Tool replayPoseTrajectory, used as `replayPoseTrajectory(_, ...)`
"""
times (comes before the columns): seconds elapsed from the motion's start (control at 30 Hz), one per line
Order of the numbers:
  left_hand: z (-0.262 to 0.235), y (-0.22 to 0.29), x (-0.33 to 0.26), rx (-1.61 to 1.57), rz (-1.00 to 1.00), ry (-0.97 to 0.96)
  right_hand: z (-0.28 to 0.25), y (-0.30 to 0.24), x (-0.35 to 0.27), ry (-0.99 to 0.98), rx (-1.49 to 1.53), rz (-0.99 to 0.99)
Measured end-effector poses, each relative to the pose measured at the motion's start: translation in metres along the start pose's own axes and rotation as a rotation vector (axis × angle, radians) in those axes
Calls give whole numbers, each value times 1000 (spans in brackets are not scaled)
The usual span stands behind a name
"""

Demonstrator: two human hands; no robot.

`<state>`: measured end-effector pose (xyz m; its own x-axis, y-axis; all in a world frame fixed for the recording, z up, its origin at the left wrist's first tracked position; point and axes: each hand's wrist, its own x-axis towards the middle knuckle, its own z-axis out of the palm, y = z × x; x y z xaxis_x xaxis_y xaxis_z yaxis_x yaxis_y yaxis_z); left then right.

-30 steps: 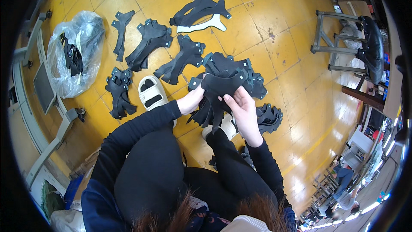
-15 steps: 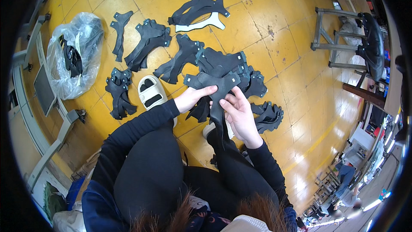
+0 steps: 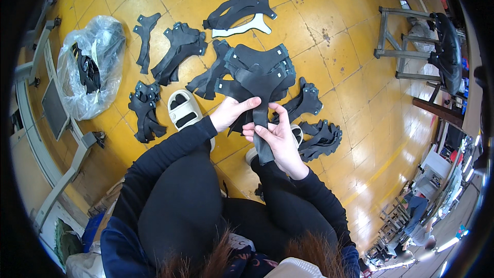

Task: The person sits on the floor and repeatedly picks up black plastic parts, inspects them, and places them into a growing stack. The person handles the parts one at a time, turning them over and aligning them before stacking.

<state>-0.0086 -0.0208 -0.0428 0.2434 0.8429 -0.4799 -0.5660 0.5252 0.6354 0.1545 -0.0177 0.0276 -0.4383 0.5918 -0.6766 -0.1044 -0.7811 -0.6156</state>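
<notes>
A stack of black Y-shaped cut pieces (image 3: pixel 256 61), with small pale tags at the tips, is held over the floor between my knees. My left hand (image 3: pixel 232 113) grips the stack from the left, its thumb on top; the fingers underneath are mostly hidden. The uppermost piece (image 3: pixel 263 86) lies on the stack with its narrow tail hanging toward me. My right hand (image 3: pixel 278 136) pinches that tail between thumb and fingers, below the left thumb.
Several piles of black pieces (image 3: pixel 181 54) lie on the yellow tiled floor (image 3: pixel 329 31), one beside a white piece (image 3: pixel 242 27). A clear plastic bag (image 3: pixel 110 72) with black pieces stands left. Cream slippers (image 3: pixel 184 110) are on my feet. A stool (image 3: pixel 404 41) stands right.
The top piece has shifted down onto the stack, and the stack now sits higher behind it. My right hand has moved slightly down along the tail.
</notes>
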Motion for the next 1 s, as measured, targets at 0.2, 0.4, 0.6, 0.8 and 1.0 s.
replayPoseTrajectory(0.2, 10, 6, -4, -44, -38, 15, 2, -5, -2, -140, -82, -43)
replayPoseTrajectory(0.4, -20, 6, -6, -167, -119, 51, -14, -39, 2, -98, -559, -98)
replayPoseTrajectory(0.6, -39, 16, -23, -166, 57, 240, -56, -95, 76, 96, -1047, -337)
replayPoseTrajectory(0.8, -46, 9, -43, -142, -5, 263, -102, -75, 258, 287, -1396, -484)
replayPoseTrajectory(1.0, -54, 12, -47, -125, -27, 177, -102, -21, 323, 673, -1612, -656)
